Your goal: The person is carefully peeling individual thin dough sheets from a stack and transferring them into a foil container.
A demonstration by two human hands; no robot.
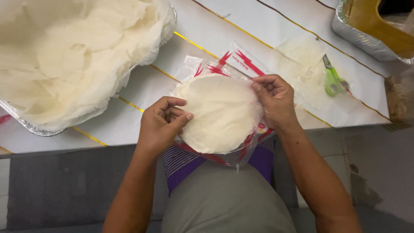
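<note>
Wafer stack held over its bag at the worktop [142,82] edge.
I see left hand [160,125] and right hand [276,101] fingers pinching the round wafer stack [220,112] above the clear bag [224,64]; uneven grip may crack the brittle rims.

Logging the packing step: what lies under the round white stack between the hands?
Under the round white stack lies a clear plastic bag with red print, its edges showing all round. The left hand and right hand grip the rim. Whatever lies under the bag's middle is covered.

A clear plastic bag [224,69] with red markings is shown at the table's [267,30] near edge, holding round white wafers [220,112].
</note>
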